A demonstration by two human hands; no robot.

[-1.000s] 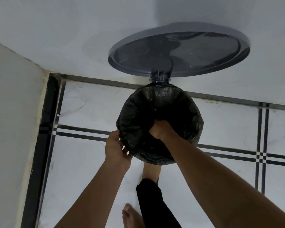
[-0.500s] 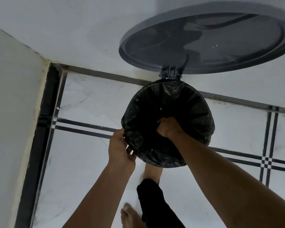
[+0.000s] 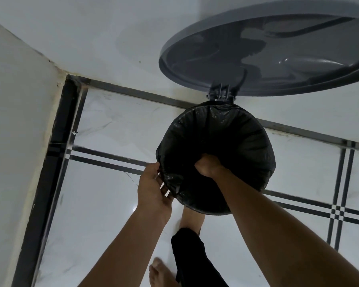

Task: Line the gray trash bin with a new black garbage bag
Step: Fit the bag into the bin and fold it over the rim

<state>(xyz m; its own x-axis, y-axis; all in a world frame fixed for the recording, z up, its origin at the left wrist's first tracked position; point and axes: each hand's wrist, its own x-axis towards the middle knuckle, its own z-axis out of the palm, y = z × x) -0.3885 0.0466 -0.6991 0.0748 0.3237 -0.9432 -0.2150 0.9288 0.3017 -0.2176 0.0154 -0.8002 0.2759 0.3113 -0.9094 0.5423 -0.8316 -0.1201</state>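
Note:
The gray trash bin stands on the floor by the wall with its round lid [image 3: 267,52] swung up against the wall. A black garbage bag [image 3: 226,129] fills the bin's mouth and folds over the rim, hiding the bin's walls. My right hand [image 3: 207,164] is inside the opening, fingers closed on bag plastic near the front rim. My left hand [image 3: 153,187] is outside the left front edge, fingers pinching the bag's overhang against the rim.
White marble floor tiles [image 3: 104,204] with black stripe lines surround the bin. A white wall corner [image 3: 19,121] rises at the left. My bare feet [image 3: 160,272] and a black trouser leg [image 3: 191,257] stand just in front of the bin.
The view has shifted, so the bin and lid sit further right and higher. My right hand stays in the bag. My left hand keeps to the left rim, gripping the overhang.

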